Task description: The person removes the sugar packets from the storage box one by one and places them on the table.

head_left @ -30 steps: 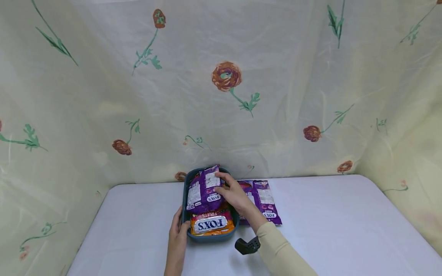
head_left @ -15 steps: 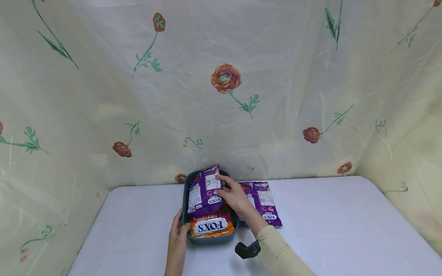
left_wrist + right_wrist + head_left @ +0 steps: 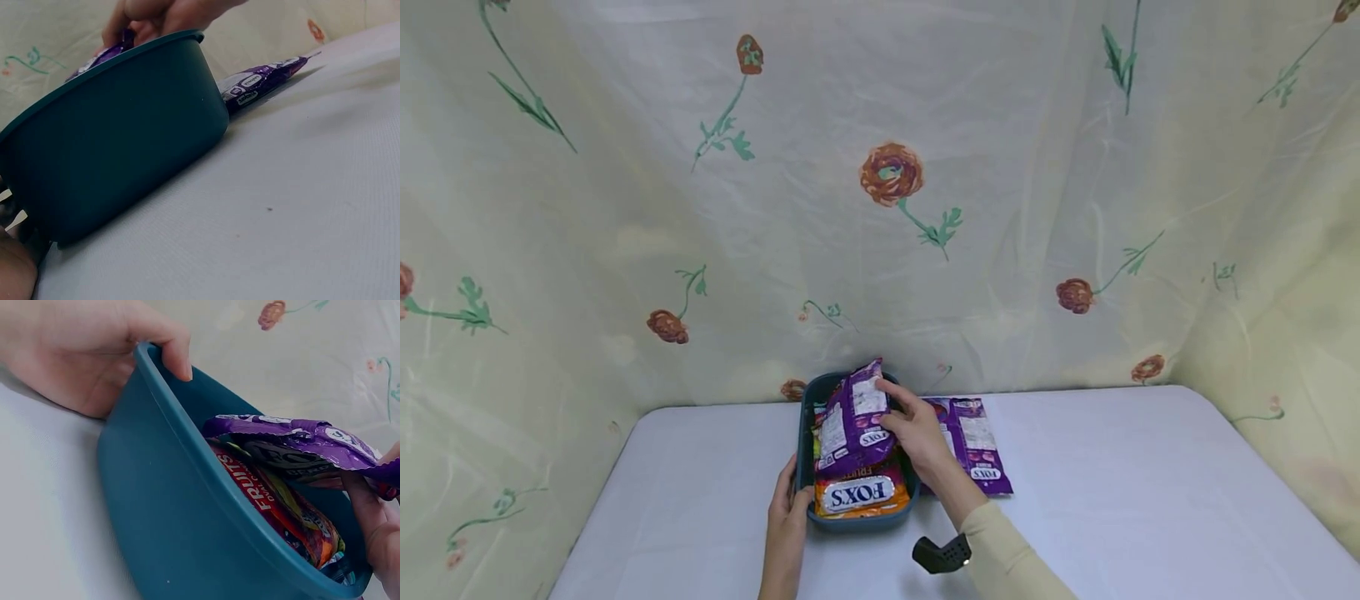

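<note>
Flower-printed cloth [image 3: 1000,125] hangs behind the white counter [image 3: 715,483], where a blue-green tub [image 3: 861,524] stands at the lower centre of the head view. On its left side, the left hand [image 3: 787,505] has a narrow grip on the wall, thumb hooked over the rim. From the lower right, the right hand [image 3: 917,429] pinches the right edge of a purple FOX'S bag [image 3: 853,429], which lies tilted across the tub's opening, above an orange FOX'S Fruits bag [image 3: 861,495]. Compared with half a second ago, the held bag sits slightly farther right, baring more of the packs along the tub's left side; I judge from this that its position is being worked on and is not settled. Just right of the tub, another purple FOX'S bag [image 3: 981,442] lies on the counter, touched by neither hand.
</note>
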The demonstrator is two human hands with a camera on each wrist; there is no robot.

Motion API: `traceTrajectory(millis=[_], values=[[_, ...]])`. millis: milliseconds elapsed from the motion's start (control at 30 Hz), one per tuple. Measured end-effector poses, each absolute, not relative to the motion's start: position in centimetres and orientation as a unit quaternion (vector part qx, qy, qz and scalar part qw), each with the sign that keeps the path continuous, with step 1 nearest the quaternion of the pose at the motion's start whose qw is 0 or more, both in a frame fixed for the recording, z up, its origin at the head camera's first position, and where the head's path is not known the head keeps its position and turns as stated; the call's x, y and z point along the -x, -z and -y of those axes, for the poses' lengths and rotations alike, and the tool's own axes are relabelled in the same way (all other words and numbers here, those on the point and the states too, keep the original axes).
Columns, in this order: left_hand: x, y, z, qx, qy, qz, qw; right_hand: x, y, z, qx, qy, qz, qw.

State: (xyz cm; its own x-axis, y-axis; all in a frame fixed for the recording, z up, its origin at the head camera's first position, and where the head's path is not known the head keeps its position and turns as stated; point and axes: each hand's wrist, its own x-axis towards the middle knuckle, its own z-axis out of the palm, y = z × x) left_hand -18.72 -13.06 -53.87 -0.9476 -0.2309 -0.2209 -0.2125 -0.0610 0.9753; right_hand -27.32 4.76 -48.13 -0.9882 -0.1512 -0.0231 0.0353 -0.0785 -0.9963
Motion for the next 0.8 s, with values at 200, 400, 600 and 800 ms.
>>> traceTrajectory(millis=[200, 400, 600, 800], values=[[18.8, 54.0, 12.9, -0.156, 0.711, 0.685, 0.015, 27.2, 48.1, -5.6, 0.043, 0.746, -0.662, 0.059], [19.0, 54.0, 13.1, -0.15, 0.708, 0.689, 0.018, 27.4, 48.1, -6.5, 0.039, 0.756, -0.652, 0.047], [18.9, 53.9, 13.1, -0.157, 0.708, 0.689, 0.013, 27.2, 48.0, -7.5, 0.044, 0.767, -0.639, 0.041], [18.8, 53.8, 12.9, -0.164, 0.705, 0.69, 0.009, 27.2, 47.9, -8.4, 0.044, 0.77, -0.636, 0.035]])
